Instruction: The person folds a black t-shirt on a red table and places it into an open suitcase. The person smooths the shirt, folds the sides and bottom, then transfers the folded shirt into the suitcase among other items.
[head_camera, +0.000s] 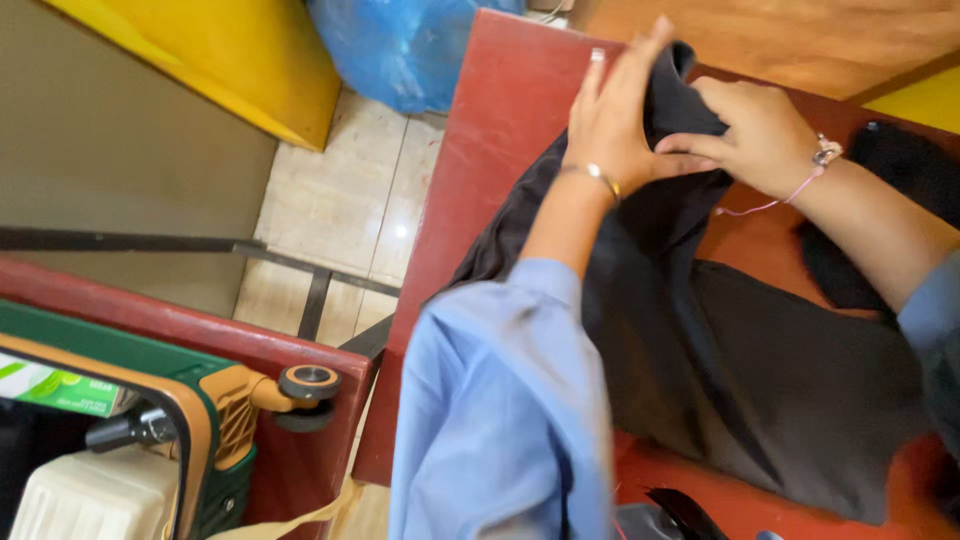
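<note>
Both hands grip a bunched end of the black cloth (720, 370) above the far side of the red bench (480, 180). Left hand (612, 120) clamps the fold from the left, fingers up; right hand (755, 135) pinches it from the right. Rest of the cloth lies spread on the bench. Green sewing machine (215, 420) sits lower left; blue bag (400, 45) on the floor.

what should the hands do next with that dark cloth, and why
Probably draw the bunched end of the dark cloth flat: both the left hand and right hand pinch it raised above the red table, while the rest lies spread and creased.
</note>
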